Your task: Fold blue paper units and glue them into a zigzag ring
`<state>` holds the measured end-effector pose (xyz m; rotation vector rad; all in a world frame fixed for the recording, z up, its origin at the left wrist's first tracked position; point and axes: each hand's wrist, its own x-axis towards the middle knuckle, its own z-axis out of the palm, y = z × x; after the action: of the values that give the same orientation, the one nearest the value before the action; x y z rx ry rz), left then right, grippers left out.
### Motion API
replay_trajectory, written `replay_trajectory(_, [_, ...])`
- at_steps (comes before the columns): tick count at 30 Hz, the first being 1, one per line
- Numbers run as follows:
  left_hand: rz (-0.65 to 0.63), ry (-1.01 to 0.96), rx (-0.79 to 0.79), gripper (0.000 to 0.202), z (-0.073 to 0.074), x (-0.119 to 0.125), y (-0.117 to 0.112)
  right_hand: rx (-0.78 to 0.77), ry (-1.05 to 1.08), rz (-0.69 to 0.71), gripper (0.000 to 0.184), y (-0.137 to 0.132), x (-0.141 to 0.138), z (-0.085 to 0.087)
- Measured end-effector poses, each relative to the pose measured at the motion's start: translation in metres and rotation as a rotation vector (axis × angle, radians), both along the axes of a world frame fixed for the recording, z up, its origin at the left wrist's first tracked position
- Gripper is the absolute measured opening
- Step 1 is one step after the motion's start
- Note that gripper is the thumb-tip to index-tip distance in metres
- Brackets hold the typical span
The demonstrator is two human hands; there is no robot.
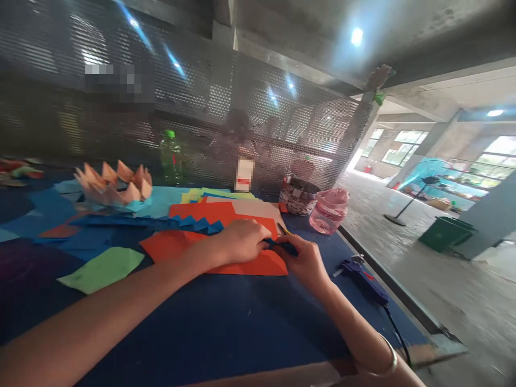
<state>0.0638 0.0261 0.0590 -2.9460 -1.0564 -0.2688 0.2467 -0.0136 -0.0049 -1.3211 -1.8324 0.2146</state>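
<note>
My left hand (245, 239) and my right hand (304, 260) meet above the orange paper sheets (242, 267), fingers closed. Between them they grip a small blue folded paper (287, 247), mostly covered by the fingers. A blue paper strip with a row of folded points (197, 223) runs leftward from behind my left hand; whether it joins the held piece is hidden. Just beyond my right fingers lies a slim tool with yellow on it (283, 228), partly covered. Farther left stands a ring of pale orange folded paper points (113, 185).
A glue gun (366, 279) with its cord lies at the table's right side. A pink water jug (329, 212), a patterned round container (299, 196) and a green-capped bottle (171, 158) stand at the back. A green paper sheet (102, 269) lies left. Mesh panel (193, 107) behind.
</note>
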Motion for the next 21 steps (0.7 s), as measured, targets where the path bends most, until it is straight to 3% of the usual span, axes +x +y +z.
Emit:
replay_trajectory(17, [0.015,0.041,0.067,0.019,-0.019,0.004,0.004,-0.225,0.000,-0.016,0.032,0.004,0.004,-0.006])
replay_trajectory(21, [0.008,0.027,0.070,0.017,-0.023,0.003,0.007,-0.120,-0.008,0.047,0.028,0.006,0.005,-0.007])
